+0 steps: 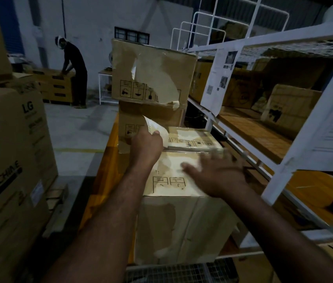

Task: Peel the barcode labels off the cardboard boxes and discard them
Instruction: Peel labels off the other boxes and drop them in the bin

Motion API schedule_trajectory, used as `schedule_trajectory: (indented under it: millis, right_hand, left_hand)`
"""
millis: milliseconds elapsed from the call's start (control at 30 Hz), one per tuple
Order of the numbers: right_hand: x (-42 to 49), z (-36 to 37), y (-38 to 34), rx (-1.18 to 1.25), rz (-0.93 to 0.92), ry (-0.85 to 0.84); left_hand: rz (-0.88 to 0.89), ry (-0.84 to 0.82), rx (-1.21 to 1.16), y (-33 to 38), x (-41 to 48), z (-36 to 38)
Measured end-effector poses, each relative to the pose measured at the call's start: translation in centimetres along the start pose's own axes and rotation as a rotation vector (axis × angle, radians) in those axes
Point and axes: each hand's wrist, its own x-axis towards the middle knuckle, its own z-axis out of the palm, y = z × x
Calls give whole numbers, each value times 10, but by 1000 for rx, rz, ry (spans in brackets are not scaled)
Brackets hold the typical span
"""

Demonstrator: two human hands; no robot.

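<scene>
Pinching a label in my left hand, right hand spread over the box, I could tear it by yanking.

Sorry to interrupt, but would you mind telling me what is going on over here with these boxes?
A person is stripping labels off stacked cardboard boxes. The left hand pinches a white label, held up above the nearest box; whether it is fully free is unclear. The right hand is open, fingers spread over that box's top, which shows pale torn patches. A tall box behind has a half-peeled strip hanging. Another person bends over boxes farther back.
</scene>
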Motion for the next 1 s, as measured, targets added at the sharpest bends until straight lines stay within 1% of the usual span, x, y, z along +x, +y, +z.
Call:
schedule_trajectory:
  millis: [33,67,100,133,167,200,233,267,300,333,367,400,433,467,500,533,567,600,633,667,700,733,767,800,833,867,1000]
  right_hand:
    - [-1,-1,6,-11,73,5]
    - [-3,-2,5,19,40,13]
    - [-8,-3,1,90,-90,-8]
    - [-17,-4,-7,222,-260,-62]
    - [-28,-9,-16,426,-406,-132]
    - [-36,-10,-22,633,-497,-177]
    - [-39,-9,-23,784,-519,-160]
    - [-39,-7,-21,834,-496,-112]
    - [-36,-5,-18,748,-429,-58]
    - [-31,-1,-12,554,-346,-9]
    - [-27,1,-6,325,-211,12]
    - [-25,3,-3,160,-85,31]
    - [-26,3,-2,80,-28,34]
    - [-27,3,-3,68,-60,33]
    - [-30,3,-4,140,-171,7]
    - [-34,-1,-3,316,-297,-62]
    - [-44,-11,-3,568,-352,-137]
    - [-49,-17,0,802,-319,-140]
    - [-49,-17,8,901,-229,-34]
    - [-45,-19,16,859,-123,123]
    - [-39,-16,25,646,-15,219]
    - [-34,-12,33,492,64,237]
    - [-31,-7,37,481,143,165]
    - [-29,-2,37,585,196,64]
    - [-29,0,36,711,222,1]
    - [-26,3,34,777,220,-6]
    - [-24,8,21,754,217,55]
  left_hand:
    - [-4,0,2,1,0,0]
    - [-5,0,3,2,-1,0]
    - [-5,2,5,3,-1,1]
    - [-6,3,6,2,0,2]
    - [-8,1,-1,2,1,3]
    - [-10,0,-8,2,3,4]
    - [-10,1,-11,0,5,5]
    - [-9,2,-13,-1,6,5]
    - [-7,2,-19,-1,7,5]
    - [-9,0,-26,-1,7,5]
    - [-10,0,-29,-2,7,5]
    - [-11,-4,-29,-2,7,5]
    - [-11,-11,-34,-3,7,4]
    - [-12,-17,-45,-4,8,4]
    - [-8,-17,-51,-3,7,2]
    - [-9,-14,-47,-2,6,-1]
    - [-8,-13,-43,0,5,-5]
    - [-13,-14,-47,2,4,-10]
    - [-25,-14,-60,1,5,-14]
    - [-34,-9,-69,0,7,-18]
    - [-38,-4,-66,-3,10,-22]
    - [-40,-4,-64,-5,13,-26]
    - [-43,-11,-75,-6,14,-29]
    - [-49,-31,-91,-7,14,-32]
    - [-56,-53,-101,-8,12,-34]
    - [-53,-62,-103,-9,11,-36]
    - [20,35,-113,-2,9,-53]
